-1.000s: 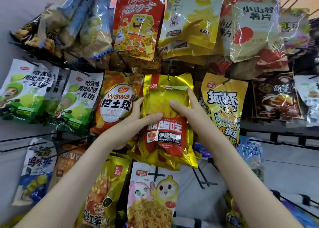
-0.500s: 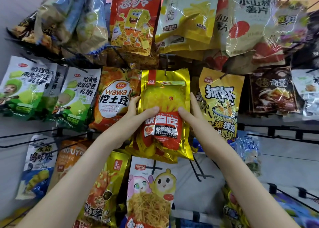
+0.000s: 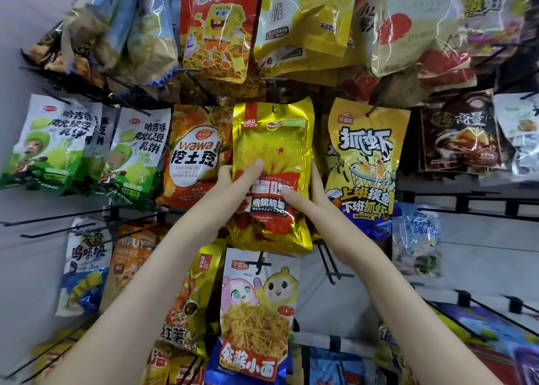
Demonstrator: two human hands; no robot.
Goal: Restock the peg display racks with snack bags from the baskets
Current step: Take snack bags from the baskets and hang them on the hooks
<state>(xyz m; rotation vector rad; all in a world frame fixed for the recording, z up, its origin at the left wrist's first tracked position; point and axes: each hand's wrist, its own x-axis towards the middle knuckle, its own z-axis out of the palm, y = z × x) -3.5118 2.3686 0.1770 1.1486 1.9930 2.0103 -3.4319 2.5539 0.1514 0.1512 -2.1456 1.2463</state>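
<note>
Our left hand (image 3: 230, 180) and right hand (image 3: 312, 201), grips clamped on the sides of the shiny gold foil snack bag with red label (image 3: 271, 145) | bag sat at the middle-row black wire peg (image 3: 273, 107), hole seating we could not tell | risk: released unseated, it would fall

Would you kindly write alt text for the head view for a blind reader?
Two bare hands hold a shiny gold-and-red foil snack bag against a black wire peg rack, left hand on its left edge, right hand on its right. An orange snack bag and a yellow snack bag hang either side.
</note>
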